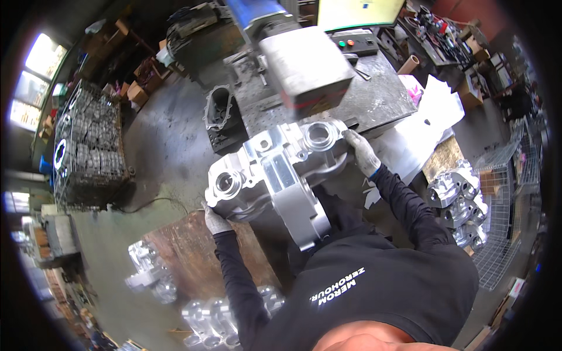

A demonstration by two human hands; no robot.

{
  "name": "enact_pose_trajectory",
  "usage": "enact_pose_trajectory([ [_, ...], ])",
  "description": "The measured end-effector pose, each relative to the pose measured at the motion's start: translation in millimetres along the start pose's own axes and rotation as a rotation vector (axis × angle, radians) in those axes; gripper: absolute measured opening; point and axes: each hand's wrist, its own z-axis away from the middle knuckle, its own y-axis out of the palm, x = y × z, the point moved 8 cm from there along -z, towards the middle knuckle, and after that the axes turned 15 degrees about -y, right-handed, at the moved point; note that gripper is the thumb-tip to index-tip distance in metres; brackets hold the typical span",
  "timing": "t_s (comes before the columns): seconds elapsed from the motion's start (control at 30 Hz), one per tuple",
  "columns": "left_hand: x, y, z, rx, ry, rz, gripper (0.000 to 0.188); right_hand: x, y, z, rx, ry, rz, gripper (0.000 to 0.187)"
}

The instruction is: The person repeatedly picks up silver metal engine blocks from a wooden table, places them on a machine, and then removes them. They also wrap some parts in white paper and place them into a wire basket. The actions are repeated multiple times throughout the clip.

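at frame centre i hold a silver cast housing (275,175), my left grip (215,221) and right grip (362,151) both gloved and clasping its ends, above the dark steel tabletop (374,88) and stained concrete floor (158,146).

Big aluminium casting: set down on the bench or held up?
Held up: the aluminium casting is gripped by the left hand and right hand, in front of the bench.

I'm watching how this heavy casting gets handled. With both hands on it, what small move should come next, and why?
Probably ease the aluminium casting forward onto the steel worktable: the left hand and right hand carry it at its ends, apparently unsupported, right at the table's near edge.
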Motion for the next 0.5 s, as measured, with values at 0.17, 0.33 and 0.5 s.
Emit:
enact_pose_trajectory([
  [0.17, 16, 91, -40, 0.054, 0.035, -0.207, 0.051, -2, -53, -63, -0.044, 0.004, -0.022, 0.046],
  [0.33, 26, 128, -92, 0.117, 0.026, -0.025, 0.045, -15, -70, -95, -0.133, 0.053, -0.049, 0.058],
  [0.5, 31, 127, -118, 0.111, 0.17, -0.053, 0.04, -42, -81, -111, -0.201, 0.059, -0.049, 0.067],
])
